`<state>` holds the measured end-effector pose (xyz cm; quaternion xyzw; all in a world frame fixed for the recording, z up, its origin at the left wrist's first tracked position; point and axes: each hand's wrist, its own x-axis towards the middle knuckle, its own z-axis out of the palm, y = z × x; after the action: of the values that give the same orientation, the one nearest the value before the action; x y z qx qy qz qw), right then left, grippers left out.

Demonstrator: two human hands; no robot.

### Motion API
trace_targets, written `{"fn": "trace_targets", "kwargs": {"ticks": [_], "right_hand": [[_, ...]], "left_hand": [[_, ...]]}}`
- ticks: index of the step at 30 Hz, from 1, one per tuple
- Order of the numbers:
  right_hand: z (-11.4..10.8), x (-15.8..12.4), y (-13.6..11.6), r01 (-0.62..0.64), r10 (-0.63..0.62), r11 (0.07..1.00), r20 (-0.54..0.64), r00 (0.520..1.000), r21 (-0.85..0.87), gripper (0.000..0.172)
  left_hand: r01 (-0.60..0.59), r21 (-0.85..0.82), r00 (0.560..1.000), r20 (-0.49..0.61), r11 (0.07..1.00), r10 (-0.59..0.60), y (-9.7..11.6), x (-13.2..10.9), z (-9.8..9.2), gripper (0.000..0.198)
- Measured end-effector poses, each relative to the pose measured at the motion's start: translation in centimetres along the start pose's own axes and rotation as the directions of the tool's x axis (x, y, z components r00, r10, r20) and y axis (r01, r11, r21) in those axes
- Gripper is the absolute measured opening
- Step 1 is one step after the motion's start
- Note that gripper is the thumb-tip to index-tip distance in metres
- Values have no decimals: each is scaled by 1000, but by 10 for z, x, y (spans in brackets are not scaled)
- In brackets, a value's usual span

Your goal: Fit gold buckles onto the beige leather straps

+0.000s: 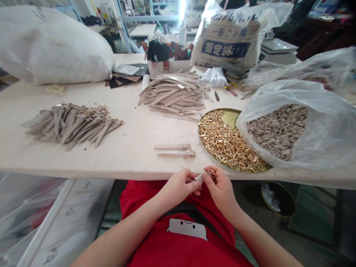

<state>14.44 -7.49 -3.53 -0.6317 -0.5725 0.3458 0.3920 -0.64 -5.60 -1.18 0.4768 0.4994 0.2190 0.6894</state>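
Note:
Just off the table's front edge, my left hand (185, 184) and my right hand (218, 182) are close together, fingers closed. Between them is a short grey leather strap (199, 178), pinched by the left fingers. My right fingers grip its other end, where a gold buckle (213, 172) shows partly; the fingers cover the rest. On the table ahead lie two straps with gold buckles (175, 152), side by side. A round gold tray (232, 115) heaped with small gold buckles (230, 144) stands to the right, beside a clear bag (322, 122) of small grey leather loops (278, 129).
A pile of buckled straps (75, 124) lies at left, and plain strips (175, 92) are stacked at centre back. Large sacks (55, 44) and a box (169, 66) line the rear. Scissors (231, 89) lie behind the tray. A bin (278, 198) stands below the table.

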Motion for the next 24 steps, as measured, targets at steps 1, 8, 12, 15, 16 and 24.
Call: {"fn": "trace_targets", "kwargs": {"ticks": [1, 8, 12, 15, 16, 24], "right_hand": [[2, 1, 1, 13, -14, 1000, -29, 999, -26, 16], [12, 7, 7, -130, 133, 988, -31, 991, 85, 20], [9, 9, 11, -215, 194, 949, 109, 975, 233, 25], [9, 8, 11, -219, 198, 949, 113, 974, 228, 24], [10, 7, 11, -212, 195, 954, 100, 976, 213, 23], [26, 36, -1, -77, 61, 977, 84, 995, 198, 21]], "left_hand": [[16, -25, 1000, -5, 1000, -16, -1, 3, 1, 18], [72, -73, 997, -11, 995, -73, -11, 25, 4, 15], [36, 40, 999, 28, 999, -38, -15, 29, -8, 22], [55, 106, 998, 30, 993, -59, -17, 28, -15, 25], [61, 100, 998, 20, 993, -63, -18, 27, -16, 25], [-116, 372, 988, -53, 921, 146, 3, 39, -37, 27]]}}
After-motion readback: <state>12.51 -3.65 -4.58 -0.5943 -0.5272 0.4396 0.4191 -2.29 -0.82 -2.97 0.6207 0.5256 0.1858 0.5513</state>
